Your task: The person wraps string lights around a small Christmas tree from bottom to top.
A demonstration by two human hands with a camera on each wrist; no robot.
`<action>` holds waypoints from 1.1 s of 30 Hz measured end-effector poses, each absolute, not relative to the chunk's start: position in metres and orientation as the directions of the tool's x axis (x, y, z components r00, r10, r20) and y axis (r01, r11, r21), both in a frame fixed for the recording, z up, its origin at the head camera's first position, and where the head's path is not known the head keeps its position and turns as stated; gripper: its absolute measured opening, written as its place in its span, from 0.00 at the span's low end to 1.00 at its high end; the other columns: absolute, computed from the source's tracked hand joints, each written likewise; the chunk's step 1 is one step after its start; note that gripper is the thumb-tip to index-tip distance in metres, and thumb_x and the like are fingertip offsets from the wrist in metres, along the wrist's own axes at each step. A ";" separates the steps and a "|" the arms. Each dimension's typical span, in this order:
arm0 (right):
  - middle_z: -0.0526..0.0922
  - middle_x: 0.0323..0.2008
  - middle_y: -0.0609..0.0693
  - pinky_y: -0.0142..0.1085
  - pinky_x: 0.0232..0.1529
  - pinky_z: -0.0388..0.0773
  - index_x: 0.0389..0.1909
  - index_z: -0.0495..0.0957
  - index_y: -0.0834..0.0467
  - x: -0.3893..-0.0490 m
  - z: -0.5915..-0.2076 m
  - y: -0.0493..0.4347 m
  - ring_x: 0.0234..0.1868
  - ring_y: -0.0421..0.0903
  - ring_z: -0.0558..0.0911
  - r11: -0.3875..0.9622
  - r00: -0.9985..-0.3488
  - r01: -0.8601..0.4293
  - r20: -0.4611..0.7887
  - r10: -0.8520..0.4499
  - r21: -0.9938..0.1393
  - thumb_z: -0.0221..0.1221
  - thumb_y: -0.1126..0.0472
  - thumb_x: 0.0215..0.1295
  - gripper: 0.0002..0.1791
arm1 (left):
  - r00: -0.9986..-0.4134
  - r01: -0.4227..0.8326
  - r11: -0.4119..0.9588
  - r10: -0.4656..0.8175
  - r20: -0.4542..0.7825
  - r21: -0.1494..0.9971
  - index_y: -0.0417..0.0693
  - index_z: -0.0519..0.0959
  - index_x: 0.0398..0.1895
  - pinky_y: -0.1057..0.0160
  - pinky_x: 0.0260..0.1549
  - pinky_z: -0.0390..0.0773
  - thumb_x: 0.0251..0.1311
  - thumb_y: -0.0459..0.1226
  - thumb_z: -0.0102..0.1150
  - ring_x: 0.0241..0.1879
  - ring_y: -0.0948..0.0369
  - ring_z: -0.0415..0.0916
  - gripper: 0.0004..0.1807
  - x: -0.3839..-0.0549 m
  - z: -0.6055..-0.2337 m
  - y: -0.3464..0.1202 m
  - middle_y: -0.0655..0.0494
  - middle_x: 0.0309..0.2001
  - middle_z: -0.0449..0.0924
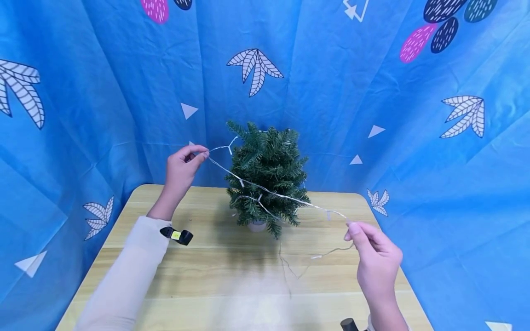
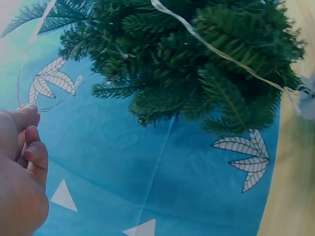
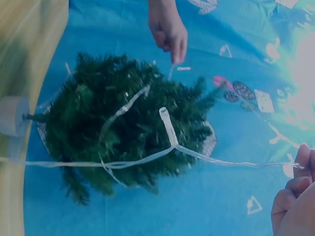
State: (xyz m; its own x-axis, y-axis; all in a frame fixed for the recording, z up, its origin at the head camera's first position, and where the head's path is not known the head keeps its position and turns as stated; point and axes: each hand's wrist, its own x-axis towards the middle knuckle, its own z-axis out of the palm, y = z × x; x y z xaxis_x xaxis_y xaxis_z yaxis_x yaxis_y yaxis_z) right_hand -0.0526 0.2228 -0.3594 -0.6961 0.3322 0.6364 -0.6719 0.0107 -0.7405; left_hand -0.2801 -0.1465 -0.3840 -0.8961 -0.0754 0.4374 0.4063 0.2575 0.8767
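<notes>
A small green artificial Christmas tree (image 1: 269,170) stands upright in a white pot (image 3: 14,116), partly wrapped by a string of fairy lights (image 1: 285,196) with a clear wire and small bulbs. Left of the tree, my left hand (image 1: 182,168) pinches the wire between thumb and forefinger. My right hand (image 1: 378,257) pinches the same string at the front right, and the stretch between the hands crosses in front of the branches. One bulb (image 3: 168,128) shows close up in the right wrist view. The wire behind the tree is mostly hidden.
The tree stands on a light wooden table (image 1: 198,285), near its back edge. From the right hand a loose tail of wire (image 1: 316,257) trails over the tabletop. A blue patterned cloth (image 1: 331,92) hangs behind and along both sides.
</notes>
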 end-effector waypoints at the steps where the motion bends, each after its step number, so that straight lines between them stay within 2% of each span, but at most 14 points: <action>1: 0.85 0.25 0.52 0.26 0.34 0.75 0.36 0.81 0.79 -0.053 -0.359 0.225 0.31 0.43 0.80 -0.007 -0.680 -0.693 0.652 0.335 -0.720 0.55 0.84 0.63 0.07 | -0.892 0.414 0.273 -0.071 0.447 0.868 0.50 0.87 0.46 0.65 0.23 0.66 0.66 0.48 0.65 0.28 0.57 0.66 0.14 -0.279 -0.386 -0.146 0.52 0.32 0.76; 7: 0.86 0.25 0.54 0.26 0.33 0.74 0.36 0.80 0.81 -0.052 -0.356 0.233 0.32 0.43 0.80 -0.050 -0.663 -0.714 0.653 0.366 -0.698 0.53 0.85 0.64 0.07 | -0.880 0.434 0.374 -0.021 0.475 0.820 0.51 0.88 0.43 0.66 0.23 0.66 0.67 0.46 0.65 0.28 0.58 0.67 0.10 -0.273 -0.402 -0.143 0.55 0.35 0.79; 12: 0.85 0.24 0.55 0.25 0.27 0.69 0.36 0.80 0.82 -0.051 -0.354 0.236 0.24 0.44 0.72 -0.079 -0.643 -0.728 0.638 0.424 -0.681 0.54 0.84 0.64 0.06 | -0.870 0.467 0.408 0.054 0.489 0.785 0.51 0.88 0.43 0.69 0.28 0.70 0.68 0.44 0.64 0.32 0.60 0.71 0.09 -0.271 -0.412 -0.138 0.57 0.44 0.84; 15: 0.84 0.22 0.56 0.26 0.24 0.66 0.36 0.80 0.83 -0.050 -0.353 0.237 0.21 0.45 0.67 -0.091 -0.628 -0.737 0.629 0.458 -0.669 0.54 0.85 0.63 0.06 | -0.867 0.482 0.410 0.097 0.488 0.774 0.52 0.87 0.44 0.69 0.28 0.70 0.68 0.44 0.63 0.32 0.60 0.71 0.09 -0.271 -0.414 -0.134 0.57 0.46 0.85; 25: 0.83 0.20 0.57 0.27 0.23 0.71 0.35 0.78 0.85 -0.054 -0.346 0.246 0.20 0.46 0.72 -0.092 -0.561 -0.764 0.587 0.584 -0.639 0.58 0.82 0.62 0.05 | -0.852 0.516 0.393 0.146 0.502 0.761 0.52 0.88 0.45 0.69 0.29 0.73 0.68 0.44 0.63 0.35 0.61 0.75 0.09 -0.271 -0.417 -0.123 0.58 0.48 0.85; 27: 0.83 0.20 0.57 0.27 0.22 0.70 0.35 0.78 0.85 -0.055 -0.344 0.247 0.20 0.46 0.72 -0.094 -0.561 -0.756 0.567 0.604 -0.648 0.60 0.82 0.61 0.06 | -0.847 0.527 0.389 0.161 0.507 0.756 0.52 0.88 0.45 0.70 0.32 0.74 0.68 0.43 0.63 0.39 0.62 0.78 0.09 -0.271 -0.417 -0.122 0.58 0.49 0.85; 31: 0.83 0.19 0.54 0.26 0.22 0.67 0.37 0.77 0.87 -0.055 -0.345 0.248 0.19 0.44 0.70 -0.032 -0.582 -0.676 0.507 0.636 -0.736 0.63 0.77 0.62 0.11 | -0.844 0.533 0.383 0.177 0.506 0.755 0.51 0.87 0.47 0.72 0.36 0.76 0.69 0.41 0.62 0.45 0.61 0.80 0.10 -0.270 -0.421 -0.123 0.57 0.51 0.85; 33: 0.82 0.19 0.53 0.26 0.22 0.66 0.37 0.77 0.86 -0.055 -0.348 0.249 0.19 0.43 0.69 0.000 -0.599 -0.626 0.481 0.640 -0.780 0.64 0.75 0.62 0.13 | -0.848 0.526 0.379 0.168 0.502 0.761 0.52 0.87 0.48 0.71 0.34 0.76 0.69 0.41 0.62 0.42 0.61 0.79 0.10 -0.268 -0.422 -0.124 0.58 0.51 0.85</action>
State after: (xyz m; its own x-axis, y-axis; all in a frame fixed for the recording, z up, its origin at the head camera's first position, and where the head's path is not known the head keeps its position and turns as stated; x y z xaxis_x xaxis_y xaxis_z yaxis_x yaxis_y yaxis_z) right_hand -0.0549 0.2488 -0.3477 -0.5994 0.6397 0.4811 -0.6261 -0.0002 -0.7797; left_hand -0.2684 -0.1243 -0.4222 -0.8482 0.1677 0.5024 0.5260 0.3789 0.7614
